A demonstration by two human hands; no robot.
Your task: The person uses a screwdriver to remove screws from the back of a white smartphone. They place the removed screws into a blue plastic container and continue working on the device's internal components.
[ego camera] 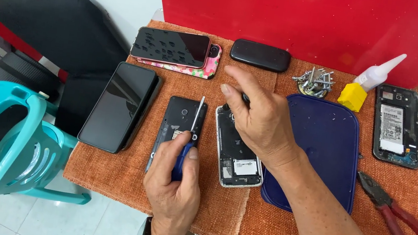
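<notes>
My left hand (174, 183) grips a blue-handled screwdriver (190, 134), its metal shaft pointing up over a black phone back cover (174, 115). My right hand (260, 119) hovers over the top of an opened phone (236, 159) with its back off and a white frame; the fingers are spread and something small and dark sits under them, but I cannot tell whether they pinch it. Both lie on an orange woven cloth (120, 176).
A blue plastic lid (324, 143) lies right of the opened phone, red-handled pliers (402, 224) beyond it. Another open phone (397, 126), a yellow glue bottle (366, 84), a pile of screws (315, 81), three more phones (120, 106) and a teal chair (5, 150) surround.
</notes>
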